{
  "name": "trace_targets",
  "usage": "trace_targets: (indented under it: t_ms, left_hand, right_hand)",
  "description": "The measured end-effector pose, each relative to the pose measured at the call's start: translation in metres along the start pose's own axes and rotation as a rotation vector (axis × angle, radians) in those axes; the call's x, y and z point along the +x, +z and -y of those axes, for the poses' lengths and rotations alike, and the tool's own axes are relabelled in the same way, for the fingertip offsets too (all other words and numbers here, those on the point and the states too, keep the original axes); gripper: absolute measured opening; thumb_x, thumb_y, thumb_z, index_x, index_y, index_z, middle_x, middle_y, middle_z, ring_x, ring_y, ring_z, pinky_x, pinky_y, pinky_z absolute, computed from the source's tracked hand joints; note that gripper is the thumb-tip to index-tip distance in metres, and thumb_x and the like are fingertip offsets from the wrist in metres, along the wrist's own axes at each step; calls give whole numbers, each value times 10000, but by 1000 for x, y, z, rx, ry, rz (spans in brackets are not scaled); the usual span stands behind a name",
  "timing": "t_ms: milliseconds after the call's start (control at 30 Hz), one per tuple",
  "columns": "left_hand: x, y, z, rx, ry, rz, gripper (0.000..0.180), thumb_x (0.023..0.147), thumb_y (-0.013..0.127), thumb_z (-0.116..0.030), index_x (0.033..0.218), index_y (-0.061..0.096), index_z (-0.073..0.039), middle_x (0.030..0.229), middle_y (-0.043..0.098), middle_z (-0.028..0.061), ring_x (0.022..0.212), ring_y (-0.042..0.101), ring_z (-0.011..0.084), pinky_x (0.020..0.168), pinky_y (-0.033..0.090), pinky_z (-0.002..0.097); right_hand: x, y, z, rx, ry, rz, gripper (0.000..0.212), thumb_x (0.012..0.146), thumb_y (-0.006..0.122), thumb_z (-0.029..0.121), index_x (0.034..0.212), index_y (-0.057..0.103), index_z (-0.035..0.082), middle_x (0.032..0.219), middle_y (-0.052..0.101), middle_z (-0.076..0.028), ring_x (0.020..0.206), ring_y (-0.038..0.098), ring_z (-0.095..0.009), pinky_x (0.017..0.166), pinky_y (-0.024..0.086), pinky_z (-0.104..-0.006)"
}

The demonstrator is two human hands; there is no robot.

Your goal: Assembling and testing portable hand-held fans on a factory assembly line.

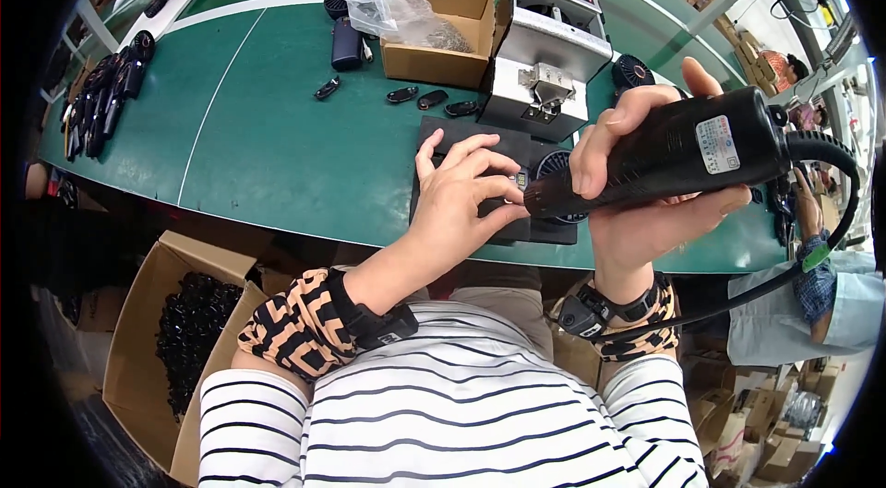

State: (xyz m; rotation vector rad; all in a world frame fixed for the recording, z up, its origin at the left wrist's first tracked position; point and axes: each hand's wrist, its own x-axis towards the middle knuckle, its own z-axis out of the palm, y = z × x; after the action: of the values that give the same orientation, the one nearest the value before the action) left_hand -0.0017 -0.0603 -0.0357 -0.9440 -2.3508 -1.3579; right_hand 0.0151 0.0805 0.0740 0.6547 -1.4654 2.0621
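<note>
My right hand (641, 228) is wrapped around a thick black electric screwdriver (660, 151), held tilted with its nose down and to the left. A black cable leaves the tool's back end and loops down past my wrist. Under the nose lies a round black fan head (556, 162), partly hidden by the tool. My left hand (452, 197) rests over a black block (432, 133), thumb and forefinger brought together beside the screwdriver's nose. A small piece with a yellowish patch (522, 180) shows at those fingertips; what they grip is mostly covered.
Beyond the block stand a grey metal machine (544, 73) and an open cardboard box (436, 68) with a plastic bag. Several small black parts (432, 100) lie before them on the green table (268, 119). Handheld fans (106, 96) pile up far left. A carton (138, 377) of black parts stands lower left.
</note>
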Motion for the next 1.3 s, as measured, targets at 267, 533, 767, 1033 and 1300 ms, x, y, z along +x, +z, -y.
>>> trace_targets:
  t_ms: [267, 533, 767, 1033, 1300]
  left_hand:
    - [4, -10, -14, 208, 159, 18, 175, 647, 794, -198, 745, 661, -141, 1014, 598, -20, 1228, 475, 240, 1075, 153, 610]
    - [2, -9, -19, 360, 225, 32, 183, 686, 757, -223, 817, 667, -133, 1019, 580, -18, 1233, 463, 222, 1084, 151, 602]
    - [0, -6, -11, 251, 162, 27, 129, 692, 758, -220, 752, 683, -134, 985, 598, -26, 1199, 489, 223, 1084, 155, 611]
    - [1, -9, -12, 219, 118, 43, 110, 673, 775, -205, 739, 711, -145, 954, 619, -41, 1174, 509, 216, 1080, 165, 606]
    - [0, -3, -4, 142, 89, 12, 121, 656, 796, -206, 737, 715, -164, 958, 636, -47, 1157, 526, 208, 1077, 177, 584]
  right_hand:
    - [-4, 2, 0, -42, 38, 5, 953, 810, 430, 781, 1377, 312, 24, 873, 550, -139, 458, 520, -176, 400, 426, -295]
    - [-6, 1, -1, -86, 52, 15, 974, 799, 421, 797, 1372, 307, 18, 872, 552, -142, 455, 508, -171, 401, 431, -295]
    - [-5, 2, 2, -55, 34, 6, 982, 794, 418, 803, 1375, 305, 18, 870, 553, -145, 460, 518, -177, 407, 434, -292]
    - [-8, -1, -3, -89, 58, 28, 991, 790, 413, 809, 1383, 291, 24, 872, 552, -142, 456, 521, -179, 406, 436, -294]
    - [-5, -2, 0, -39, 1, 2, 964, 807, 397, 798, 1376, 314, 24, 870, 550, -142, 450, 516, -178, 400, 428, -297]
